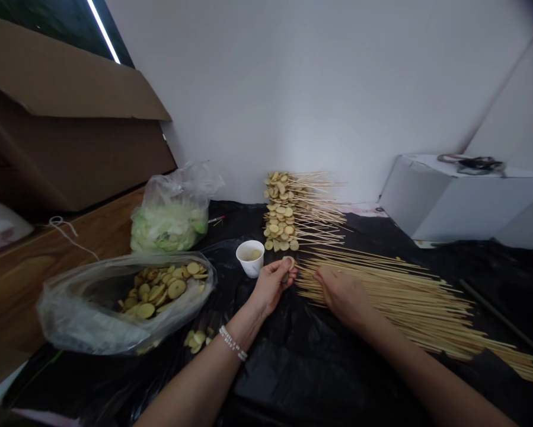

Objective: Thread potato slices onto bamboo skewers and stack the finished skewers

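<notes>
My left hand (270, 286) pinches a round potato slice (288, 261) between thumb and fingers. To its right, my right hand (341, 292) is closed in a pinch on a thin bamboo skewer, whose tip points toward the slice; the fingers hide much of it. Beneath and beyond the right hand spreads a large pile of bare bamboo skewers (408, 296). Just behind the left hand, a white paper cup (250, 268) has some slices inside. Skewered potato slices (280, 219) lie stacked against the wall, their sticks pointing right.
An open plastic bag (83, 320) of potato slices (159, 290) lies at left, with loose slices (197, 340) in front. Behind it stands a tied bag of pale green vegetables (171, 225). A cardboard box (70, 136) is far left, a white box (462, 198) right. Black plastic sheeting (293, 367) covers the surface.
</notes>
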Action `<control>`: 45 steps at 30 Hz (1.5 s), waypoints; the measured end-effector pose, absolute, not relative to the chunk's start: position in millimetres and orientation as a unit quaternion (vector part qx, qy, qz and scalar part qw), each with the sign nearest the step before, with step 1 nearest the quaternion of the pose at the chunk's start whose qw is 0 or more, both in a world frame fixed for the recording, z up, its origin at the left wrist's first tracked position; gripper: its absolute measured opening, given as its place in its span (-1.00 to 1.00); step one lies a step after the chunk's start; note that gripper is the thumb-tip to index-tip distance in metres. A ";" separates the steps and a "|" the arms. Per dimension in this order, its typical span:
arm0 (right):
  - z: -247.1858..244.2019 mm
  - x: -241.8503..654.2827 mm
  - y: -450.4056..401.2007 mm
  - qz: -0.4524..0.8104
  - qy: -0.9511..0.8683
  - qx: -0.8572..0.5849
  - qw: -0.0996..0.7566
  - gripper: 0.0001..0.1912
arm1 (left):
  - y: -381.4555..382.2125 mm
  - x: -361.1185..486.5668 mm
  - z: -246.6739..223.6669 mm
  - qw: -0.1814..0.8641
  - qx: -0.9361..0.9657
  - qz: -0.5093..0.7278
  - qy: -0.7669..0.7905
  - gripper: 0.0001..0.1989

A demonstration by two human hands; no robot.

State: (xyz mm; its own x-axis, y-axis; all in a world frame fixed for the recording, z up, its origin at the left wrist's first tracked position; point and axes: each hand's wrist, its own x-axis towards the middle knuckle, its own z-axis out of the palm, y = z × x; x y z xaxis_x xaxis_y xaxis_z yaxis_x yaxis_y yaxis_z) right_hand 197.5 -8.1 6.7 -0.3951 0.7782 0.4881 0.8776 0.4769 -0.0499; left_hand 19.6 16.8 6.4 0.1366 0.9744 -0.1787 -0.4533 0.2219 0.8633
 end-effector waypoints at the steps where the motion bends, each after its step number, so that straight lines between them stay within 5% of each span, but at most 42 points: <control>1: 6.6 197.4 -7.9 -0.091 -0.829 -0.504 0.224 -0.71 | 16.2 19.7 6.6 0.677 0.336 0.526 0.391 -0.63; 7: 6.6 198.4 -4.1 0.058 -0.827 -0.522 0.199 -0.74 | 13.6 20.3 6.1 0.682 0.355 0.511 0.386 -0.63; 19: 2.2 196.2 -6.3 0.004 -0.827 -0.505 0.247 -0.75 | 12.2 22.5 4.2 0.684 0.355 0.507 0.387 -0.63; 28: 7.1 197.3 -4.2 0.114 -0.824 -0.506 0.229 -0.75 | 11.1 23.6 4.4 0.683 0.365 0.498 0.390 -0.66; 37: 3.0 194.9 -3.0 0.008 -0.825 -0.489 0.283 -0.81 | 15.8 20.3 9.0 0.659 0.342 0.539 0.398 -0.65; 45: -1.8 195.4 -7.4 -0.073 -0.826 -0.511 0.228 -0.74 | 12.1 23.1 4.9 0.685 0.354 0.511 0.381 -0.65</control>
State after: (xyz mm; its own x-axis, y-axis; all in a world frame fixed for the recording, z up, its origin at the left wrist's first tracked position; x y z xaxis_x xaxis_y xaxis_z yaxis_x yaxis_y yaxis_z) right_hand 195.4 -7.4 -1.8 -0.3748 0.8102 0.4507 0.8767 0.4678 -0.1119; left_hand 23.1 12.1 4.9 0.1888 0.9689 -0.1602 -0.4299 0.2282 0.8735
